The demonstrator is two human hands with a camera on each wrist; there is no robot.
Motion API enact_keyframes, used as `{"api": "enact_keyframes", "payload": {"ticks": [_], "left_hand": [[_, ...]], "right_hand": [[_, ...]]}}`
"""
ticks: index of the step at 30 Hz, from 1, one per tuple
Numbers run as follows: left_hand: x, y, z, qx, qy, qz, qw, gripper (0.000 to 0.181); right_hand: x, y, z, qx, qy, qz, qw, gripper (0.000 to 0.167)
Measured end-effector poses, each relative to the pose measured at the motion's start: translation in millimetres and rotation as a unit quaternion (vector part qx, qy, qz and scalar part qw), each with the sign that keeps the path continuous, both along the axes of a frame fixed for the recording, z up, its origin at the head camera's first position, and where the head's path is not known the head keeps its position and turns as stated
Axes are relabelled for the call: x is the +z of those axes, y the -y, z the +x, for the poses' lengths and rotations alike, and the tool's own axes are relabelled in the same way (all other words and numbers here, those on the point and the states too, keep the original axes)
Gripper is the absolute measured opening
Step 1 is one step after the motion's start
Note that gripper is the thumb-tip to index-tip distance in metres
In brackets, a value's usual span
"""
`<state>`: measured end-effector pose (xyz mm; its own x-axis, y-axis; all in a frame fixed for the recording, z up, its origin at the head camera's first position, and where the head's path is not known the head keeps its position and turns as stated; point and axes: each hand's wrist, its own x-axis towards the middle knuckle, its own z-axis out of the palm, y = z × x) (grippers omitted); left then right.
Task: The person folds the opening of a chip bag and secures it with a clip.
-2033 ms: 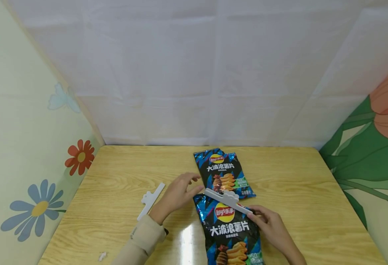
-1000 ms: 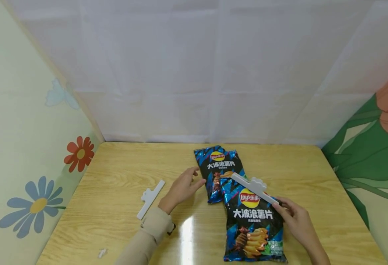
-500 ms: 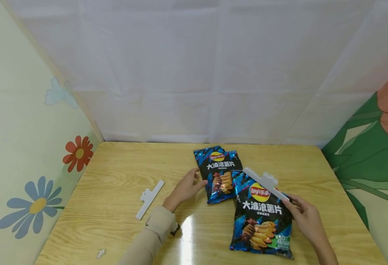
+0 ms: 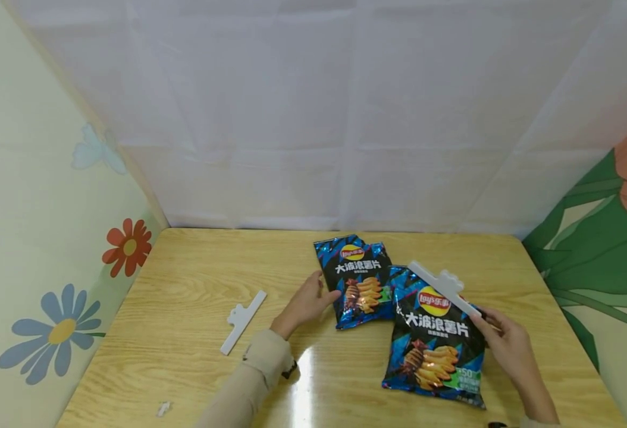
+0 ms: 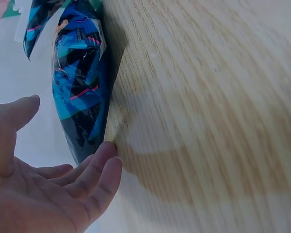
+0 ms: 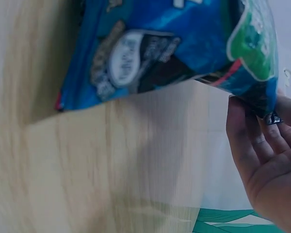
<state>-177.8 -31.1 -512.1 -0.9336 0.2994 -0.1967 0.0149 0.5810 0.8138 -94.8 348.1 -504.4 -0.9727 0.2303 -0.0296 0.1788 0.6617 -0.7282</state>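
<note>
My right hand (image 4: pixel 508 342) pinches the top right corner of a blue-and-black bag of potato chips (image 4: pixel 433 356), beside the end of the white clip (image 4: pixel 444 288) across its top. In the right wrist view, my thumb and fingers (image 6: pixel 242 136) meet at the corner of that bag (image 6: pixel 199 43), which is raised off the wood. Farther back lies a second bag of potato chips (image 4: pixel 353 279). My left hand (image 4: pixel 305 303) is at its left edge, thumb spread from the fingers. The left wrist view shows loosely bent fingertips (image 5: pixel 109 170) close to this bag (image 5: pixel 82 82); contact is unclear.
Another white clip (image 4: pixel 243 324) lies on the wooden table (image 4: pixel 185 267), left of my left arm. A small white scrap (image 4: pixel 163 409) is near the front left. A white sheet (image 4: pixel 292 119) hangs behind the table, between painted walls.
My right hand has carried the clipped bag right and away from me, uncovering more of the second bag. My left hand has shifted slightly right, staying at the second bag's edge.
</note>
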Motion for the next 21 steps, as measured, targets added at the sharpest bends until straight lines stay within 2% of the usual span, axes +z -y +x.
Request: {"api": "enact_keyframes", "payload": {"ticks": [4, 10, 15, 21], "left_hand": [[-1.5, -3.6, -0.2, 0.003, 0.013, 0.014, 0.9998, 0.08], [-4.1, -8.1, -2.7, 0.026, 0.012, 0.042, 0.9987, 0.08], [-2.3, -16.5, -4.1, 0.044, -0.014, 0.05, 0.9977, 0.079], [-14.8, -15.7, -8.3, 0.058, -0.053, 0.073, 0.9943, 0.08]], "right_hand": [[-0.8, -7, -3.2, -0.005, 0.0, 0.012, 0.9999, 0.052], [-0.5, -14, -8.7, 0.007, -0.03, 0.024, 0.9992, 0.048], [1.3, -24, -13.3, -0.003, -0.027, 0.042, 0.9987, 0.049], [0.6, -19, -12.5, -0.021, -0.033, 0.062, 0.9973, 0.053]]}}
